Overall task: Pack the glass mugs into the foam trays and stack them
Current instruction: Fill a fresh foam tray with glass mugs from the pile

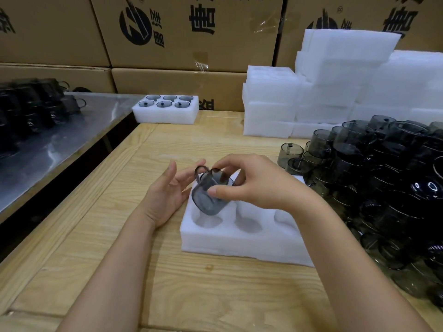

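Observation:
A white foam tray (242, 245) with round holes lies on the wooden table in front of me. Over its far left corner my right hand (249, 183) pinches a smoky grey glass mug (206, 197), tilted, thumb on the side and fingers on the rim. My left hand (167, 192) is open just left of the mug, fingers near its handle. The three near holes hold nothing; the far row is hidden by my hands. A big pile of grey glass mugs (383, 183) lies on the right. A filled foam tray (165, 109) sits at the table's far end.
Stacks of white foam trays (335, 92) rise at the back right. Cardboard boxes (187, 32) form a wall behind. A metal table (60, 140) on the left carries more dark mugs (36, 104). Bare wood (107, 224) lies left of the tray.

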`<state>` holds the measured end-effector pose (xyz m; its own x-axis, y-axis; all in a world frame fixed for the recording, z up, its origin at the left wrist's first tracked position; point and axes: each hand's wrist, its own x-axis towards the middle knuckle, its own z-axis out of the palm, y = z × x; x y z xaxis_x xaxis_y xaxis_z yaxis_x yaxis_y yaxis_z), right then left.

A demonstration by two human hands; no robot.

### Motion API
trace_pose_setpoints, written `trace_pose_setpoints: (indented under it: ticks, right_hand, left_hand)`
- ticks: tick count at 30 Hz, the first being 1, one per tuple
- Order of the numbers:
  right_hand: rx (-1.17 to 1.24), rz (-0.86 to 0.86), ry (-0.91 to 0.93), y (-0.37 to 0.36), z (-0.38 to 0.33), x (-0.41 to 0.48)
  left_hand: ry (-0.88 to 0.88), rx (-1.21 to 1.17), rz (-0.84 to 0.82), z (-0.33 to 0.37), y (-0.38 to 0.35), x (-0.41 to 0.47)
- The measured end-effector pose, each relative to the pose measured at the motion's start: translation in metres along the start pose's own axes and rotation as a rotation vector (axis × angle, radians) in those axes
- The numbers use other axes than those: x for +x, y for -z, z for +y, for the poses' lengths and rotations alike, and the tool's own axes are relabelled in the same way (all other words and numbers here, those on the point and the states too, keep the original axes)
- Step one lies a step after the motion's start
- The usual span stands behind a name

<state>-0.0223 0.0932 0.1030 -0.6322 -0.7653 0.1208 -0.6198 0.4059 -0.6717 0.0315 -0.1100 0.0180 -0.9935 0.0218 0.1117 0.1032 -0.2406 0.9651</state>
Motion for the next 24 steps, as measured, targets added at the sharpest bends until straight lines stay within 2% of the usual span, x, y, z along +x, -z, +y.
trace_pose_setpoints:
  ticks: [4,10,16,21,24]
  right_hand:
    - [-0.098,-0.070,-0.028,-0.014,-0.003,0.002]
    - [-0.233,-0.046,-0.049,-0.020,-0.015,-0.001]
    - [-0.462,0.008,0.020,-0.032,-0.033,-0.005]
    - [-0.500,-0.042,0.029,-0.038,-0.031,0.000]
    - [-0.449,-0.075,0.073,-0.040,-0.027,0.000]
  left_hand:
    - [-0.005,0.004,0.028,0.000,-0.002,0.001]
    - [-0.007,0.035,0.050,0.001,-0.004,0.000]
    - [-0.011,0.089,0.068,-0.001,-0.002,0.001]
    - [-0.003,0.137,0.109,0.001,-0.005,-0.001]
    - [0.003,0.228,0.215,0.008,-0.015,-0.001]
